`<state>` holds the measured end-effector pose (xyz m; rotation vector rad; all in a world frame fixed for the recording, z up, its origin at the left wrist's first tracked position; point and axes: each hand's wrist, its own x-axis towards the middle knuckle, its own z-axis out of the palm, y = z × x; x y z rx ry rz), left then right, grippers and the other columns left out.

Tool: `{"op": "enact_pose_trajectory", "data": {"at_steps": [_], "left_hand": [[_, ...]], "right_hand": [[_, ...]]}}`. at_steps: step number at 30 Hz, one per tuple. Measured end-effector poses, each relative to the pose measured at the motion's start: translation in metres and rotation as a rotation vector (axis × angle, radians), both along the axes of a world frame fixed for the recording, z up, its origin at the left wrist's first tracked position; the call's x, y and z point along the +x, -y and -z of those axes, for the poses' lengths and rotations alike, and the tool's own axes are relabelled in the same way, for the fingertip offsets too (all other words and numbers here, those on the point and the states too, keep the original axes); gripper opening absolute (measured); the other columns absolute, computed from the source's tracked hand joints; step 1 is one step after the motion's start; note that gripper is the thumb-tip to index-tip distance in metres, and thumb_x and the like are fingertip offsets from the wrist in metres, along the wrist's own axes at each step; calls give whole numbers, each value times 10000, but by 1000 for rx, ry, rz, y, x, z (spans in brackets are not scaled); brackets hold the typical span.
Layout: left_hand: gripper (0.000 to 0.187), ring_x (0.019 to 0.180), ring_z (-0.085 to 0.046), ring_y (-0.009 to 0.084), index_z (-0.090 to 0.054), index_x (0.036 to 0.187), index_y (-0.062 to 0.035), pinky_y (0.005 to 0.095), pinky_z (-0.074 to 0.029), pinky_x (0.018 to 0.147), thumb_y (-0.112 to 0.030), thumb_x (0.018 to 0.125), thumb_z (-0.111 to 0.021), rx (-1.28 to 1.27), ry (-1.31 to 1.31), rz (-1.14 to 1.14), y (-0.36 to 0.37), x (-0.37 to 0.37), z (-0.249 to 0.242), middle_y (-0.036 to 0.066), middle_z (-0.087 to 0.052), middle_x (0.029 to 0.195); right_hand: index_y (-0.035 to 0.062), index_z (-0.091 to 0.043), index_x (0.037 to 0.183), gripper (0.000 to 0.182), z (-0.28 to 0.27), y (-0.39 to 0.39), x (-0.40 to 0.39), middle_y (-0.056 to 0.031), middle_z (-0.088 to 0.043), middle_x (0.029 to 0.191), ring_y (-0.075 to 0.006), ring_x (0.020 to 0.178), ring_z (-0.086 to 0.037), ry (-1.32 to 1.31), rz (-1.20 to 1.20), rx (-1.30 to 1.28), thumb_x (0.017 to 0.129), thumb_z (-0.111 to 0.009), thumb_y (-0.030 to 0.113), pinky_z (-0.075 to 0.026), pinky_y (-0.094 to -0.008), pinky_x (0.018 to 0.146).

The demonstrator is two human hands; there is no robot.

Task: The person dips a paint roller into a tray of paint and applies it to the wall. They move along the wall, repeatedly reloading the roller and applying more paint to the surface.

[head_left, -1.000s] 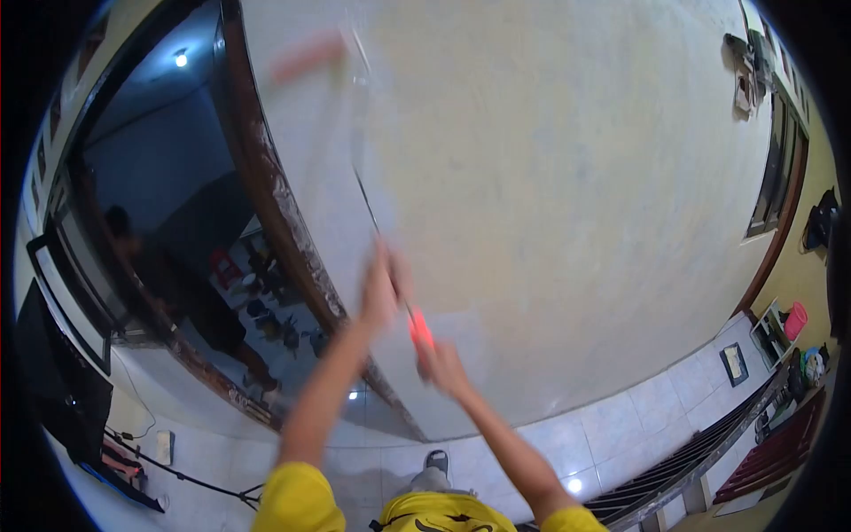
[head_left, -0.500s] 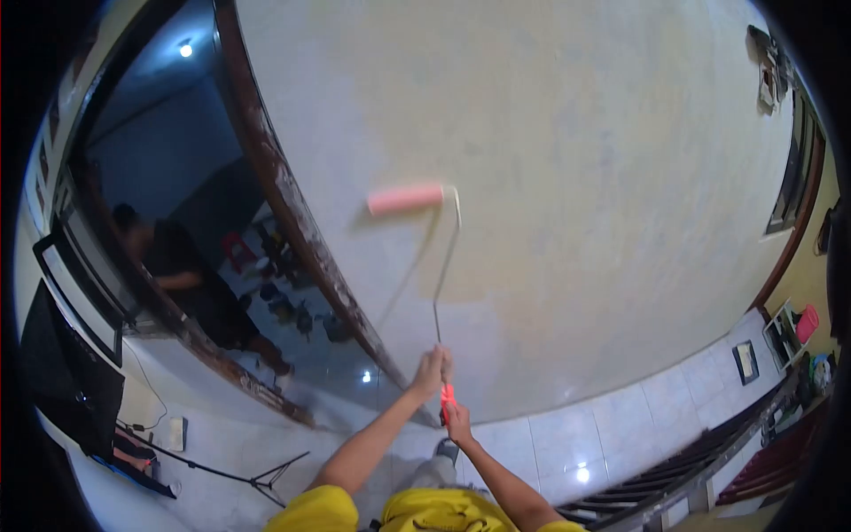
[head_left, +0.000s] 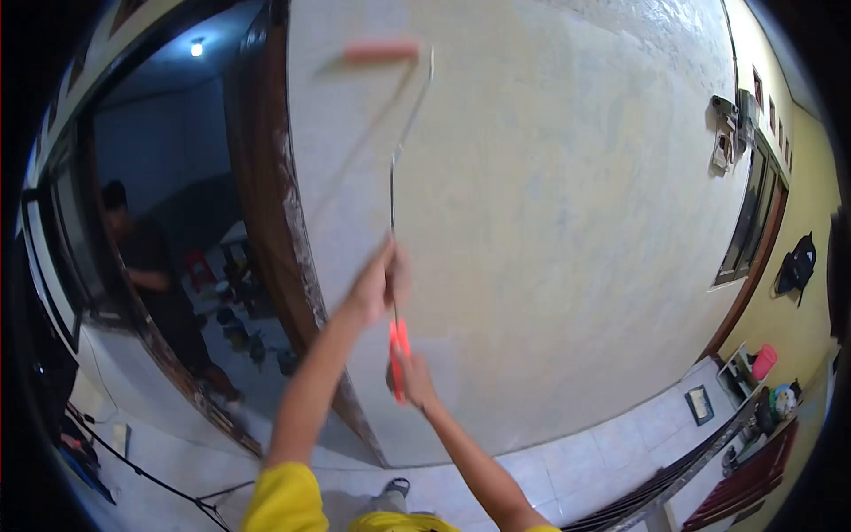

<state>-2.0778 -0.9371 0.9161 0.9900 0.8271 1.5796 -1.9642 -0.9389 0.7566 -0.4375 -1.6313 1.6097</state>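
A paint roller (head_left: 381,51) with a pink sleeve is high on the wall (head_left: 532,230), near its left edge, slightly blurred. Its thin metal rod runs down to an orange handle (head_left: 399,341). My left hand (head_left: 381,282) is closed around the rod just above that handle. Lower down, my right hand (head_left: 410,377) grips the orange handle itself. Patchy whitish and yellowish paint covers the wall, paler along the left side.
Left of the wall is a doorway with a worn wooden frame (head_left: 297,195); a person in dark clothes (head_left: 146,266) stands beyond it. A tripod leg (head_left: 142,470) lies low left. At right are a railing (head_left: 638,488), a small rack (head_left: 734,377) and a window (head_left: 749,217).
Both hands have risen, pushing the roller from mid-wall to near the top of the view. My view has tilted upward and shifted. The grip on rod and handle stays the same.
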Motion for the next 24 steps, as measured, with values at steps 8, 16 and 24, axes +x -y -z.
{"op": "enact_pose_trajectory", "data": {"at_steps": [8, 16, 24], "left_hand": [[416, 404, -272, 50, -404, 650, -203, 227, -171, 365, -505, 931, -457, 60, 47, -3, -25, -28, -33, -82, -320, 514], [485, 477, -341, 68, -392, 640, -148, 224, -268, 451, -528, 940, -414, -154, 33, -96, 22, 10, 368, -54, -334, 545], [512, 461, -320, 75, -377, 603, -152, 246, -267, 441, -530, 948, -380, -340, -73, -276, 63, 44, 414, -49, -320, 520]], "right_hand": [[89, -445, 559, 555, -17, -17, -60, -15, -418, 445, -112, 370, -418, -173, 96, -71, 951, -406, 480, -327, -264, 371], [32, -549, 673, 476, 364, 36, 8, -45, -537, 576, -143, 530, -508, 232, 126, -213, 949, -395, 388, -409, -307, 515], [8, -652, 807, 526, 426, 71, 56, -78, -640, 715, -155, 671, -589, 550, 15, -260, 948, -391, 443, -469, -304, 652]]}}
